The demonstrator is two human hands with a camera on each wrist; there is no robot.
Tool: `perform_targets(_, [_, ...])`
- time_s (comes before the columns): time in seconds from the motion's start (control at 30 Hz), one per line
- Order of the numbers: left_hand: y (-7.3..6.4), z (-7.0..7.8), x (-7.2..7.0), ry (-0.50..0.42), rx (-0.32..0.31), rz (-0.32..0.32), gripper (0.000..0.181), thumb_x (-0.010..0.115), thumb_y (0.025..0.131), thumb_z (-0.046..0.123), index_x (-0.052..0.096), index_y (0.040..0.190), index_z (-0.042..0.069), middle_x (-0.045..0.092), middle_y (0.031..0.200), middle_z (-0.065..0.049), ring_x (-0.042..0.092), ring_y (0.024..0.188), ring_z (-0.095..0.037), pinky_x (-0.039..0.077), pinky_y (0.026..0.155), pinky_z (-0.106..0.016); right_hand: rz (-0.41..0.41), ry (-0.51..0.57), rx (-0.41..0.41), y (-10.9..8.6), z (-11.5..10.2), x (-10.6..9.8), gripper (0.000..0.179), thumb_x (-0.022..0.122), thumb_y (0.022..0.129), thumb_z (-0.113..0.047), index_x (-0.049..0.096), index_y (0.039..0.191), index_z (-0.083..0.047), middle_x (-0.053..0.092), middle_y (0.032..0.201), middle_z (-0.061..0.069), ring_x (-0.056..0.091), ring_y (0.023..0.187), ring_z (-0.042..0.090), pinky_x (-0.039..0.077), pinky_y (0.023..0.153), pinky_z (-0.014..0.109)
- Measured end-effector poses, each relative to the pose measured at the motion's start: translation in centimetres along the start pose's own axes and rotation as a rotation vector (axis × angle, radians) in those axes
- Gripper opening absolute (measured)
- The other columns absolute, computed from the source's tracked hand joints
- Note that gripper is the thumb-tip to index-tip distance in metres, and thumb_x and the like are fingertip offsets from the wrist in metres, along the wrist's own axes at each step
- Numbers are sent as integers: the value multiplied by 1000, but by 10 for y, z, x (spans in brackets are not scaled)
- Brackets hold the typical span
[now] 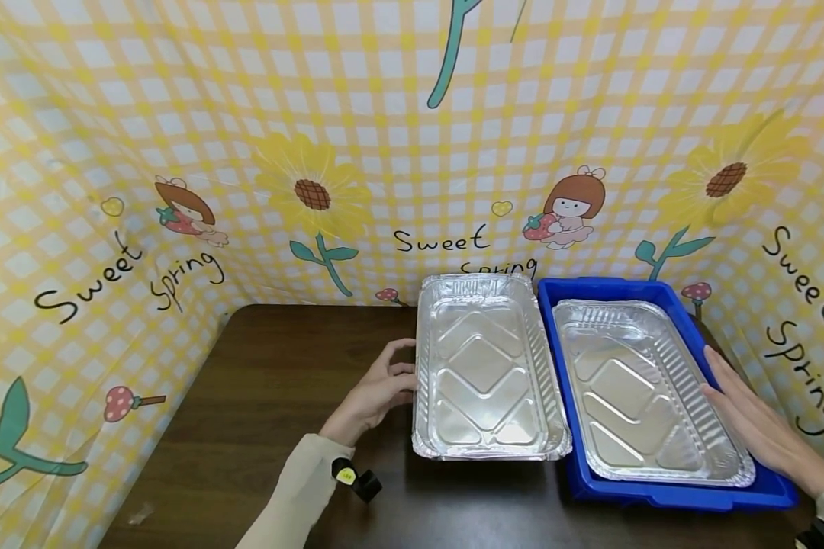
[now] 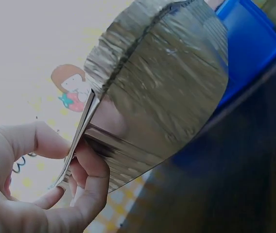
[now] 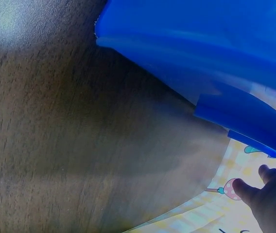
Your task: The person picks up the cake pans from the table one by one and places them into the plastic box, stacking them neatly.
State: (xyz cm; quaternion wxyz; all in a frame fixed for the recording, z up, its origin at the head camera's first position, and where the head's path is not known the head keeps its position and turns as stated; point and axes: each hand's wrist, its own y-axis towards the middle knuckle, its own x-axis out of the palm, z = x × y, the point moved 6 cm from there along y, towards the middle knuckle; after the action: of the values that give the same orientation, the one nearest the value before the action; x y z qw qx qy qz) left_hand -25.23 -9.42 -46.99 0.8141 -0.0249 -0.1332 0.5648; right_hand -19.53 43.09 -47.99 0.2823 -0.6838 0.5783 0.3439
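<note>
My left hand (image 1: 378,389) pinches the left rim of a rectangular aluminium foil pan (image 1: 482,358). The left wrist view shows thumb and fingers on either side of that rim, with the pan's shiny wall (image 2: 172,73) beyond. No contents show in this pan. Directly to its right, a second foil pan (image 1: 625,389) lies inside a blue plastic tub (image 1: 693,499). At the tub's right side is my right hand (image 1: 748,412), its fingers extended along the edge. The right wrist view has the tub's outer wall (image 3: 201,53) above the fingers (image 3: 247,191); contact is unclear.
Both pans and the tub are over a dark wooden table (image 1: 281,366). A yellow checked cloth (image 1: 412,152) printed with flowers and figures hangs behind and along both sides. A small pale scrap (image 1: 140,515) lies at the table's front left.
</note>
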Motion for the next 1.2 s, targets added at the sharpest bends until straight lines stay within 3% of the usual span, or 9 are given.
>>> perform_targets(0.07, [1,6,3,-8,5,-6,74,57,94,-9,25,160,6,58,113,-15,62,88,-15,56,76,-28,3,-2,-2,0,0,0,67,28,117,-32,-13,168,-16,-18,173,20,-17,157,43,-21,121,52])
perform_targets(0.17, [3,13,9,-20,20,-24,72,56,96,-9,25,159,6,58,113,-14,62,89,-16,56,76,-28,6,-1,-7,0,0,0,67,28,117,-32,-13,168,-17,-17,173,20,-21,157,34,-22,120,41])
perform_targets(0.23, [4,19,14,-26,24,-35,71,56,96,-9,26,159,6,58,113,-14,62,89,-16,56,76,-28,6,1,-11,1,0,0,67,28,117,-32,-13,168,-16,-18,173,20,-22,156,32,-22,121,46])
perform_targets(0.27, [5,21,17,-27,27,-42,71,56,96,-9,26,159,6,58,114,-14,62,90,-16,56,77,-29,6,3,-13,0,0,0,67,28,118,-31,-13,168,-17,-18,173,20,-22,156,29,-22,119,40])
perform_targets(0.47, [11,34,39,-42,26,-81,71,57,96,-8,27,159,8,58,115,-14,63,92,-17,57,77,-29,12,-3,-17,-1,1,0,66,28,117,-31,-13,168,-18,-17,173,20,-21,156,27,-20,116,33])
perform_targets(0.63, [18,39,55,-50,8,-86,71,58,96,-8,29,158,9,59,113,-12,63,89,-16,57,77,-30,6,4,-4,2,0,0,67,28,117,-32,-13,168,-17,-18,172,22,-17,156,47,-20,120,62])
perform_targets(0.7, [21,40,62,-54,0,-79,71,59,95,-9,31,158,9,60,111,-12,63,88,-16,57,76,-30,6,4,1,3,0,-1,67,28,117,-32,-13,168,-15,-18,172,23,-16,155,51,-18,119,68])
perform_targets(1.2, [45,40,113,-57,-31,-64,72,59,87,-13,37,151,9,59,106,-12,60,82,-18,55,74,-34,13,8,9,2,0,1,68,29,117,-33,-14,168,-18,-18,171,24,-15,155,51,-14,117,74])
